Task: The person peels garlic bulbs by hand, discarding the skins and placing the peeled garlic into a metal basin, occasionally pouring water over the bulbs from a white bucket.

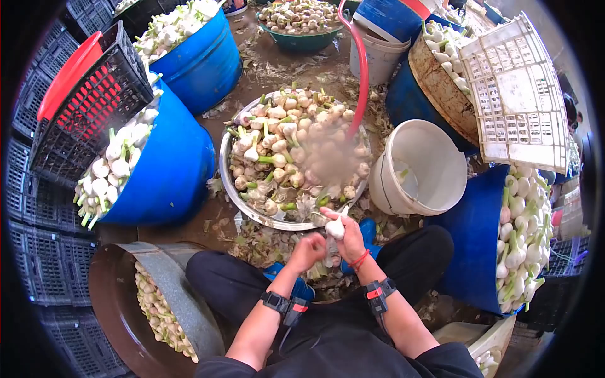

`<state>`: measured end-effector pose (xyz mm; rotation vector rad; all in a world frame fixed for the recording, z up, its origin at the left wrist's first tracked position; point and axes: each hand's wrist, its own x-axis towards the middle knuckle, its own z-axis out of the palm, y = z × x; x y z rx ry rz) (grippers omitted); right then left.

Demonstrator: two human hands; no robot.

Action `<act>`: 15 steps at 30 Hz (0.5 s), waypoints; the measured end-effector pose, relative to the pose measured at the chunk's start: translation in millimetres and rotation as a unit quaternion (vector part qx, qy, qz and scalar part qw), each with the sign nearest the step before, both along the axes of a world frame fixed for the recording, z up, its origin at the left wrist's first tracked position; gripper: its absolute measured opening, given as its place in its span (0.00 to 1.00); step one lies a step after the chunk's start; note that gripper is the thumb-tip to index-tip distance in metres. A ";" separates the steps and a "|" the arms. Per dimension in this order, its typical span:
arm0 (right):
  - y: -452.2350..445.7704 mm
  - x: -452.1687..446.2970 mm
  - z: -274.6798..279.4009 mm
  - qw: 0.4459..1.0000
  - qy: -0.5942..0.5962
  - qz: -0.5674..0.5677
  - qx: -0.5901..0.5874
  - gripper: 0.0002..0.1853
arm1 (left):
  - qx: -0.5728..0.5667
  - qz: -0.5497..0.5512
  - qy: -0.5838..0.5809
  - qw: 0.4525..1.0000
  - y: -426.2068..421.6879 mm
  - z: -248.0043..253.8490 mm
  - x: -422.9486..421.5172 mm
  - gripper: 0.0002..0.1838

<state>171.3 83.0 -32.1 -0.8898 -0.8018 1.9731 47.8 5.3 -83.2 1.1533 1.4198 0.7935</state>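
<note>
Gripping a single clean white garlic bulb with a short stem (335, 229), the right hand (351, 242) has its fingers closed around it, with the forefinger reaching past it toward the basin. The bulb sits up off the floor, near the closest edge of a wide round silver metal basin (277, 222), between the person's knees. Just beside it, the left hand (307, 251) is curled with its fingers bent in; whether anything is pinched there I cannot tell (a pale, blurred scrap shows next to its fingers). A thin red bracelet (359, 259) circles the right wrist, and each forearm wears a black strapped device (378, 297).

The basin is heaped with brownish unpeeled garlic bulbs with green stems (277, 145), and a curved red hose (362, 75) comes down over its right side. Touching or nearly touching that side is a round off-white plastic bucket (389, 189), tilted toward the camera. To the left stands a large blue plastic tub (176, 164) of whiter bulbs; to the right, another blue plastic tub (463, 246) holds a similar load. Papery peelings (251, 249) litter the brown floor near the basin.
</note>
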 end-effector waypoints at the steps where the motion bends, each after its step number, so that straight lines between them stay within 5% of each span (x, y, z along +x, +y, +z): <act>1: -0.4 1.4 -4.6 1.000 -0.002 0.000 -0.002 0.20 | -0.002 0.000 -0.002 1.000 -1.4 1.3 2.6 0.12; 4: -1.4 -3.4 -24.9 0.997 -0.006 -0.057 -0.056 0.19 | -0.037 0.264 -0.301 0.916 9.0 36.6 18.6 0.14; 9: -7.4 -19.4 -45.1 0.985 -0.120 -0.099 -0.072 0.18 | -0.004 0.281 -0.241 0.929 14.6 39.9 11.4 0.08; 11: -6.0 -19.4 -46.6 0.981 -0.169 -0.073 -0.062 0.17 | -0.039 0.222 -0.163 0.961 9.5 40.5 3.3 0.04; 14: 1.4 -43.7 -43.1 0.968 -0.223 -0.115 -0.017 0.16 | -0.128 -0.020 -0.198 0.972 -1.4 21.6 -30.7 0.03; 15: 7.9 -57.0 -23.6 0.953 -0.297 -0.042 0.037 0.16 | -0.179 -0.058 -0.200 0.962 -6.3 7.3 -40.4 0.04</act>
